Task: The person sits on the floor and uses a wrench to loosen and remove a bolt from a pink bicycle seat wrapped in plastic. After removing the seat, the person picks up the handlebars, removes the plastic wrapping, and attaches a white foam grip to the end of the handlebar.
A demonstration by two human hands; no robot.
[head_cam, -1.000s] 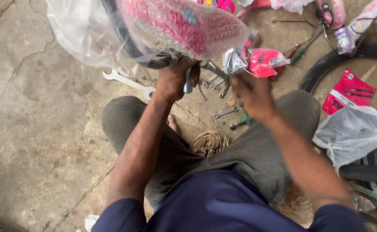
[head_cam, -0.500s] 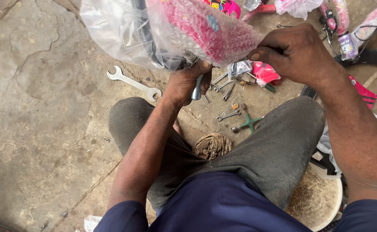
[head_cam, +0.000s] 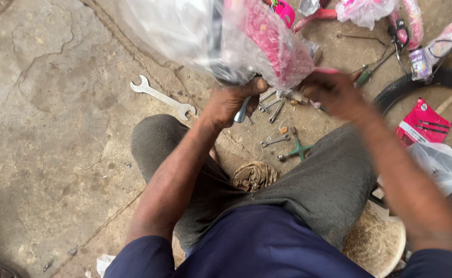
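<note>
Pink bicycle part in clear plastic wrap [head_cam: 267,41], raised above the knees at the top of the view, upper end cut off by the frame edge; exact shape lost under the crinkled film. Left hand [head_cam: 228,103] clenched around a metal post [head_cam: 241,110] at the wrapped part's lower end, only the post's tip visible. Right hand [head_cam: 334,92] blurred, pressed to the wrap's lower right edge; impossible to tell whether pinching or merely touching. Below on the concrete: open-ended wrench [head_cam: 161,96], small spanners [head_cam: 275,140], green cross tool [head_cam: 297,151]. Black tyre [head_cam: 432,80] partly cut off at right, beside a red packet [head_cam: 421,123].
</note>
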